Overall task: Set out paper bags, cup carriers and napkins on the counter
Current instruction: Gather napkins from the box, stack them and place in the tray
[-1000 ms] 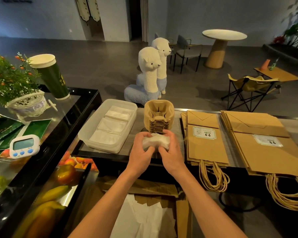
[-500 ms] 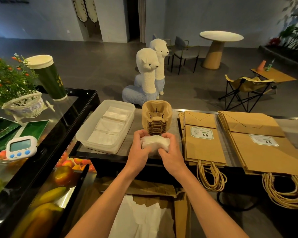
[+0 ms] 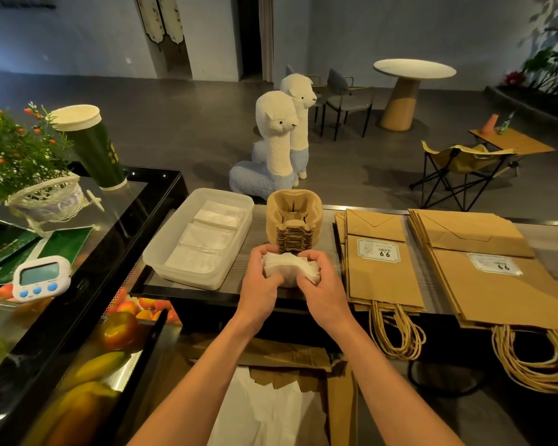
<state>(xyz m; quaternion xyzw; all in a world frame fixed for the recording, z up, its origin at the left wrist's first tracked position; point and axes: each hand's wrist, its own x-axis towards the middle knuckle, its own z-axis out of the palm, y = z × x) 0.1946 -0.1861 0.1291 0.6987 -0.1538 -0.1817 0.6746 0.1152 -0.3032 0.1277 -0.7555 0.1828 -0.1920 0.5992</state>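
A stack of white napkins (image 3: 290,267) is held over the counter's near edge by both hands. My left hand (image 3: 260,283) grips its left side and my right hand (image 3: 324,286) grips its right side, fingers curled round it. Just behind stands a stack of brown pulp cup carriers (image 3: 294,220). To its left a clear plastic tray (image 3: 161,252) holds folded napkins (image 3: 211,236). On the right lie two piles of brown paper bags (image 3: 380,275), the larger pile of paper bags (image 3: 493,284) furthest right, with their cord handles hanging over the edge.
The grey counter (image 3: 329,226) runs left to right. A black glass display case (image 3: 136,201) on the left carries a white timer (image 3: 41,278), a plant basket (image 3: 42,194) and a green cup (image 3: 92,146). Two alpaca plush figures (image 3: 276,146) stand beyond the counter. Paper (image 3: 264,410) lies below.
Both hands have stayed at the counter's near edge with the napkin stack. The stack now looks fanned wider between them, and my fingers have shifted on it.
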